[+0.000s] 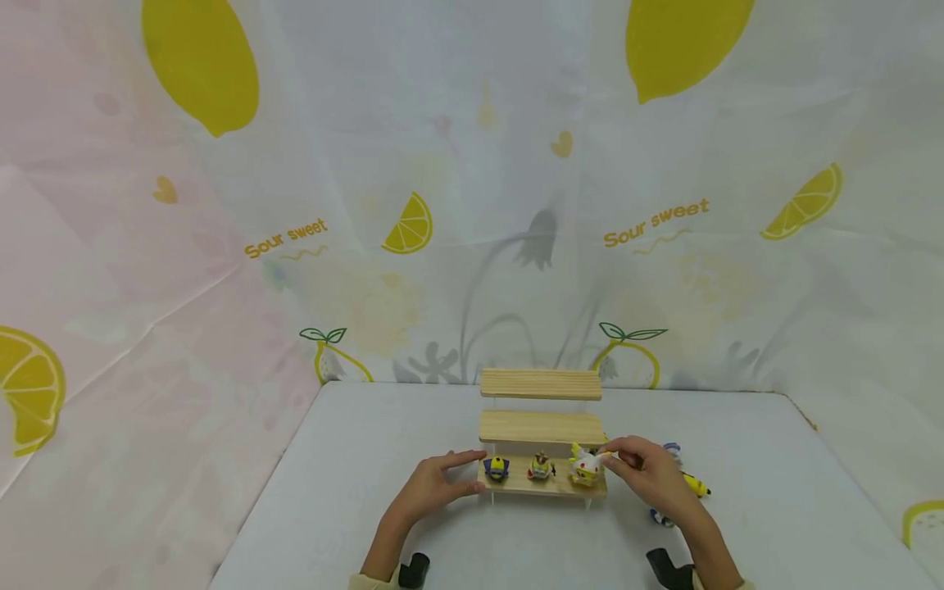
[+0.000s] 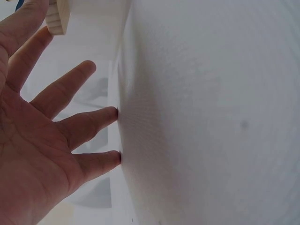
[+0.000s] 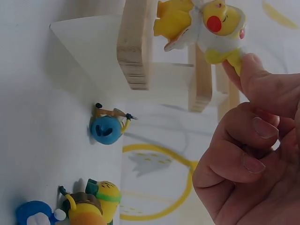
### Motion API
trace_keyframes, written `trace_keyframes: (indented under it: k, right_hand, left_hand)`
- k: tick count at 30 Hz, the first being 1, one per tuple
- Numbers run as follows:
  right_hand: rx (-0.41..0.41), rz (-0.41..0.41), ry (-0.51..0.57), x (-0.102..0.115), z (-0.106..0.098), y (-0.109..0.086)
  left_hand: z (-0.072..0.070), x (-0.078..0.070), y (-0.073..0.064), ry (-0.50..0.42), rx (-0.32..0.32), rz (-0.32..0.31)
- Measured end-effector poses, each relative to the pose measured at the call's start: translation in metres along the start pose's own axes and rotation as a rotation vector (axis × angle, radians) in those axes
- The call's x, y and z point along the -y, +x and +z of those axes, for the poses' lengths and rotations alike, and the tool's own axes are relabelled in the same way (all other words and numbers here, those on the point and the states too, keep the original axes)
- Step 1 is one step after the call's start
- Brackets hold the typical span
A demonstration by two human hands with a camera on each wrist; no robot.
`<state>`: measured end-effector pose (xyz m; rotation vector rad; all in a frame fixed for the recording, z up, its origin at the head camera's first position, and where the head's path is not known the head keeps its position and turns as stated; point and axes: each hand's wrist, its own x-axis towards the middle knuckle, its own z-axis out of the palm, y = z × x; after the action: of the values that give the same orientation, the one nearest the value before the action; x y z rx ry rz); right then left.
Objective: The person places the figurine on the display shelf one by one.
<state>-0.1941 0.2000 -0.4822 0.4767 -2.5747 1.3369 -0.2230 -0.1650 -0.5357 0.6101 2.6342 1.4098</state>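
A three-tier wooden display stand (image 1: 541, 426) stands at the back of the white table. My left hand (image 1: 431, 490) touches the left end of its lowest tier; in the left wrist view the hand's (image 2: 42, 136) fingers are straight and spread, two tips against the table. With thumb and index finger, my right hand (image 1: 652, 475) pinches a yellow ear of a yellow figurine in a white outfit (image 3: 220, 33), upright at the right end of that tier. A figurine in dark blue (image 1: 496, 469) sits at the left and a small yellowish figurine (image 1: 541, 467) in the middle.
Right of the stand, more toys lie on the table: a blue-headed figurine (image 3: 106, 130), yellow figurines (image 3: 86, 213) and a blue-and-white figurine (image 3: 35, 213). Behind the table hangs a lemon-print cloth (image 1: 472, 164).
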Motion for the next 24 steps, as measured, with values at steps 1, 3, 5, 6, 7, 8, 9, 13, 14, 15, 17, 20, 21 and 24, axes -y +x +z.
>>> trace_keyframes:
  k: [1,3,5,6,7,8,9,13,14,15,17,20,21,24]
  right_hand:
    - [-0.002,-0.005,-0.007,-0.0001,0.0007,0.0004]
    - [-0.003,-0.007,-0.010,0.0002,0.0017,0.0010]
    - [-0.004,0.000,-0.015,0.0015,0.0024,0.0014]
    - [-0.002,0.007,-0.016,0.0023,0.0025,0.0017]
    - [0.003,0.016,-0.017,0.0032,0.0026,0.0021]
    - [0.009,0.025,-0.020,0.0041,0.0027,0.0026]
    - [0.015,0.036,-0.024,0.0047,0.0027,0.0032]
    - [0.051,0.075,-0.048,0.0067,0.0025,0.0052]
    - [0.059,0.082,-0.054,0.0068,0.0025,0.0056]
    - [0.066,0.089,-0.056,0.0068,0.0025,0.0058]
    - [0.076,0.097,-0.054,0.0066,0.0026,0.0059]
    - [0.084,0.103,-0.040,0.0062,0.0028,0.0053]
    - [0.087,0.106,-0.031,0.0061,0.0027,0.0052]
    - [0.093,0.113,-0.011,0.0058,0.0023,0.0044]
  left_hand:
    - [0.0000,0.0000,0.0001,-0.001,0.000,0.000]
    - [0.0000,0.0003,0.0004,0.000,-0.002,0.006]
    - [0.0000,0.0007,0.0008,-0.002,0.000,0.003]
    - [0.0001,0.0009,0.0009,-0.001,0.000,0.001]
    - [0.0001,0.0009,0.0009,-0.001,-0.001,0.000]
    - [0.0000,0.0009,0.0009,0.000,-0.002,0.001]
    - [0.0001,0.0011,0.0009,0.000,-0.001,-0.003]
    - [0.0000,0.0012,0.0011,0.005,-0.001,0.002]
    - [0.0001,0.0013,0.0011,0.005,0.000,0.004]
    - [0.0002,0.0016,0.0011,0.006,0.000,0.005]
    - [0.0003,0.0018,0.0010,0.004,0.000,0.011]
    - [0.0003,0.0019,0.0010,0.000,0.004,0.012]
    - [0.0002,0.0019,0.0010,-0.002,0.005,0.007]
    - [-0.0001,0.0009,0.0008,-0.011,0.010,-0.002]
